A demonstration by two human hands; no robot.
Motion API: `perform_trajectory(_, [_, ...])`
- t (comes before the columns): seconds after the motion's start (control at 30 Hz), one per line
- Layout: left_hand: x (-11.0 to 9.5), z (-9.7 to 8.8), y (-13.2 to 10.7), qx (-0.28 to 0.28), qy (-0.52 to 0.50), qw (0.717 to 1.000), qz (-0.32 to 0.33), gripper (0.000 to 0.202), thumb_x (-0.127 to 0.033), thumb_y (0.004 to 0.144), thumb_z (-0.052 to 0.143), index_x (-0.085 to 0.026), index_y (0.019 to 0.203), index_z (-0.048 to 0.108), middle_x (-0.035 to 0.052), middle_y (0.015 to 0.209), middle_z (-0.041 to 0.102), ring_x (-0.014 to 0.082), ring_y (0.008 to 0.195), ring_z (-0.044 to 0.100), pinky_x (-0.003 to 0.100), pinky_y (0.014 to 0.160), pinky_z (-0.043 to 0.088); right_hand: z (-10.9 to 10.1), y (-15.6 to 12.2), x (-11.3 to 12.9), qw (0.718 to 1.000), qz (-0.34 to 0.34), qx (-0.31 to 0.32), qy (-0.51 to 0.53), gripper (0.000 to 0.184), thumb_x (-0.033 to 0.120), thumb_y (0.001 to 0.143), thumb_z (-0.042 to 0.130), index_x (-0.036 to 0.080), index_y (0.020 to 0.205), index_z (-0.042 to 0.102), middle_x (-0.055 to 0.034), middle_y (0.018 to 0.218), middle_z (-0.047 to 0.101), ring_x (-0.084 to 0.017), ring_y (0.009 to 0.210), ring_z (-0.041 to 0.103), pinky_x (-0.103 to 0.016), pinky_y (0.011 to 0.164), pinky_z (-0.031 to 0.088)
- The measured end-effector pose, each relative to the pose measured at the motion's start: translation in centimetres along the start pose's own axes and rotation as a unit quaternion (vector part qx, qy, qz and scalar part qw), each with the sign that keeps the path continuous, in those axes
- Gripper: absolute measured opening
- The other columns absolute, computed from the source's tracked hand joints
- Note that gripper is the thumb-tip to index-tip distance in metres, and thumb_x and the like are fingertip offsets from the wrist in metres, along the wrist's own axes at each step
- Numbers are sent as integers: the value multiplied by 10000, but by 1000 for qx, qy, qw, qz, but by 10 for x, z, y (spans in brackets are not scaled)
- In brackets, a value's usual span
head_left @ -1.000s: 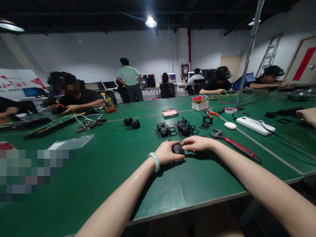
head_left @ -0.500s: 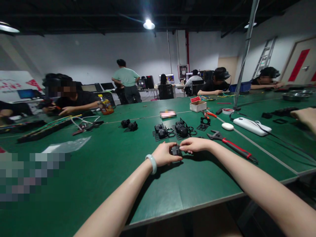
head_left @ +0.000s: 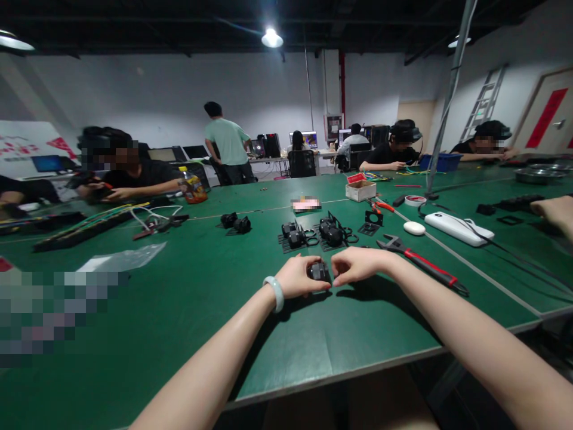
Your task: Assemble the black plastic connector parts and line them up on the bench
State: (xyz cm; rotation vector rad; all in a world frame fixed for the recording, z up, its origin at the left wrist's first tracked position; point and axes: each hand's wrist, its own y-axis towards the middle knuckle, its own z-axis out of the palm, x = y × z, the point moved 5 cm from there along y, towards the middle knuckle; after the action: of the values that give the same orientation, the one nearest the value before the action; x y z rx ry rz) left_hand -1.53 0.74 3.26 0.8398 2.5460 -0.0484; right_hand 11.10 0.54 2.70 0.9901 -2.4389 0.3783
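My left hand (head_left: 296, 277), with a pale bangle at the wrist, closes its thumb and fingers around a black plastic fitting (head_left: 319, 272) just above the green table. At the fitting's right edge, my right hand (head_left: 353, 266) has its fingers curled in a pinch; what lies between the fingertips is too small to make out. Just beyond the hands stand two black fittings on slotted brackets, one at the left (head_left: 293, 235) and one at the right (head_left: 331, 233), with black rings (head_left: 348, 235) beside them.
An adjustable wrench (head_left: 425, 266) lies right of my right forearm, near a white oval object (head_left: 414, 228) and a white power bank (head_left: 459, 229). Farther back are a black bracket (head_left: 372, 221), a small box (head_left: 360, 190), a metal pole (head_left: 447, 107) and a bottle (head_left: 193, 186). Co-workers sit around the table.
My right hand's fingers have curled in more and its fingertips have dropped slightly along the fitting's right side. The left hand keeps its hold, nearly still.
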Motion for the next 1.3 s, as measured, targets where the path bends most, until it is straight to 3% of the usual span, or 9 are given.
perform_trajectory(0.2, [-4,-5,-6,30,23,999,31,484,-409,517,644,-156,926,596,-45,635,639,132,573,583,327,1012,164,40,-12,28,967,-2,233,105,194,316,708,511,127,699,555,9,566,569,-73,436,501,-170,425,361])
perform_trajectory(0.33, [-6,-3,-7,46,34,997,49,475,-409,517,649,-159,918,598,-41,660,641,140,621,596,326,1015,156,45,-12,27,955,30,262,139,142,258,719,480,131,682,533,23,537,574,-59,378,485,-164,393,358])
perform_trajectory(0.57, [-6,0,-8,45,40,997,48,478,-458,534,635,-172,915,595,-64,564,612,110,477,566,334,1015,145,38,-14,17,960,43,273,43,228,335,732,469,133,682,561,74,363,419,-40,269,313,-174,327,238])
perform_trajectory(0.7, [-6,0,-8,46,30,998,35,467,-458,534,634,-181,907,593,-72,542,603,109,461,563,330,1002,185,30,-13,14,971,86,222,-37,247,332,725,449,136,624,559,42,398,444,-62,301,368,-196,354,273])
perform_trajectory(0.83, [-7,1,-10,46,-6,999,10,447,-438,536,634,-181,898,587,-64,580,598,93,420,542,296,867,377,14,-10,11,983,123,86,-107,192,301,697,485,129,725,567,-26,532,564,-108,396,478,-213,403,316])
perform_trajectory(0.97, [-8,2,-11,42,-23,999,-22,462,-433,533,634,-172,911,579,-35,617,586,97,404,527,224,529,463,1,-4,14,986,63,-83,-132,375,353,592,620,148,885,508,-81,786,601,-173,643,548,-212,473,331])
perform_trajectory(1.07, [-8,1,-12,45,-17,998,-29,493,-445,529,632,-172,936,572,-11,671,590,102,402,529,203,418,425,4,-2,19,987,15,-120,-107,396,319,578,634,157,900,469,-77,849,578,-179,710,537,-210,504,331])
perform_trajectory(1.17, [-10,1,-13,43,-8,999,-20,499,-450,521,637,-175,933,579,7,714,606,141,487,573,233,482,453,10,-4,21,984,4,-148,-96,349,281,588,619,151,868,456,-76,843,563,-181,722,524,-214,515,325])
perform_trajectory(1.3, [-14,2,-14,18,12,1000,-6,540,-464,495,654,-172,942,578,-1,686,629,192,671,606,327,835,397,17,-14,19,982,-10,-181,-62,326,265,608,599,150,872,446,-65,836,542,-163,706,502,-222,541,334])
